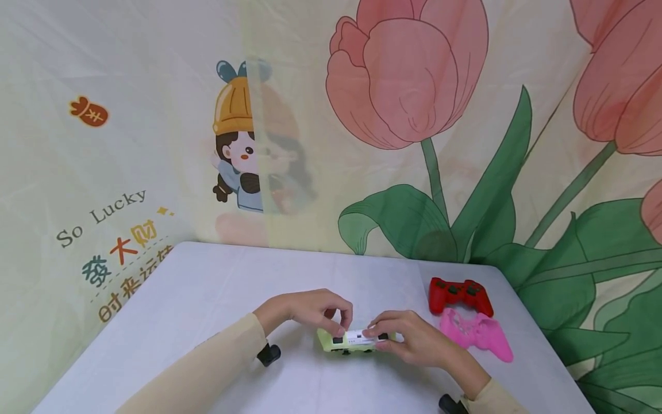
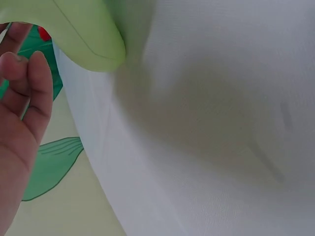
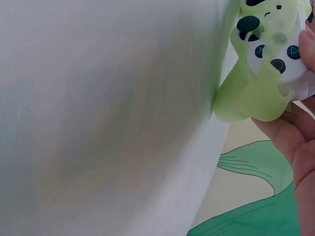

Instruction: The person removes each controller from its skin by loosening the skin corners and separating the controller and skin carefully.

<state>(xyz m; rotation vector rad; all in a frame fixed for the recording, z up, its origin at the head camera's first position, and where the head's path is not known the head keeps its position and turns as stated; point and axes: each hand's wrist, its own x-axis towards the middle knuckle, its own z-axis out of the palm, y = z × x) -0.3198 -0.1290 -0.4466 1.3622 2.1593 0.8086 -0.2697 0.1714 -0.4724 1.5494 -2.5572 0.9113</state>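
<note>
A white game controller (image 1: 355,337) sits partly inside a light green silicone cover (image 1: 326,340), low over the white table. My left hand (image 1: 316,309) pinches the cover's left end from above, thumb and fingers bent. At the other end, my right hand (image 1: 411,338) grips the controller and cover. The right wrist view shows the dark face buttons and a stick of the controller (image 3: 294,66) through holes in the cover (image 3: 231,101), which looks loose and uneven there. One rounded green grip of the cover (image 2: 98,46) hangs in the left wrist view; the left fingertips' contact is hidden there.
Right of my right hand lies a pink controller cover (image 1: 483,336), with a red controller (image 1: 455,294) just behind it. The white table (image 1: 233,287) ends at a backdrop (image 1: 305,115) printed with tulips and a cartoon child.
</note>
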